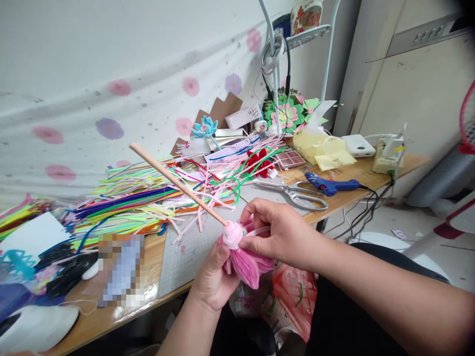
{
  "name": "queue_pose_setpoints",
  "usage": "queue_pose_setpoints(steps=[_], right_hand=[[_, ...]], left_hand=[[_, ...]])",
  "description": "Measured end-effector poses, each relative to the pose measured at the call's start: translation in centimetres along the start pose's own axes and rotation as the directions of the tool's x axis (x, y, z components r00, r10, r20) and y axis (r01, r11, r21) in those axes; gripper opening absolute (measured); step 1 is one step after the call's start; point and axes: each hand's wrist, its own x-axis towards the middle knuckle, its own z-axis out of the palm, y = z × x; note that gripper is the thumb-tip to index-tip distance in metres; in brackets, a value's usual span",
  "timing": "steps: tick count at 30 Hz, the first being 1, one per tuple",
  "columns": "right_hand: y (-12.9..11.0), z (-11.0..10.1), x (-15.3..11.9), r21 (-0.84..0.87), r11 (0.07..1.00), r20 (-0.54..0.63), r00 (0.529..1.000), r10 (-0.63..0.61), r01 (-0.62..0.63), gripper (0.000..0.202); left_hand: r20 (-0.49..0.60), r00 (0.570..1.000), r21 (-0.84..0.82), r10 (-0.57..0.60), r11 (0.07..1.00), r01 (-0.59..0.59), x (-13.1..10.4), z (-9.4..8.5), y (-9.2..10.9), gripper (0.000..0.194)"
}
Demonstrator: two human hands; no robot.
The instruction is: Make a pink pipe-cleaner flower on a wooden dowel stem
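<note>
A pink pipe-cleaner flower (248,269) is held in front of the table edge, its petals hanging down. From its pale pink wrapped base (233,234) a thin wooden stick (174,182) slants up to the left. My left hand (217,279) cups the flower from below, with the thumb against the base. On the other side, my right hand (272,230) pinches a pale pink pipe cleaner (260,231) close to the wrapped base. My right fingertips hide part of the petals and a small green spot beside the base.
Piles of coloured pipe cleaners (126,198) cover the table's back left. Scissors (297,194) and a blue glue gun (330,185) lie right of the grey cutting mat (185,262). A red plastic bag (297,296) sits below, between the knees. A white rack (276,74) stands behind.
</note>
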Motion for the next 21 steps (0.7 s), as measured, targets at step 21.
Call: queue_pose_setpoints(steps=[21], right_hand=[[-0.2,-1.2,-0.4,-0.313,0.922,0.196,0.965,-0.174,0.230,0.017]], left_hand=[[-0.038,0.999,0.096,0.013,0.995,-0.009,-0.1,-0.6,-0.7,0.045]])
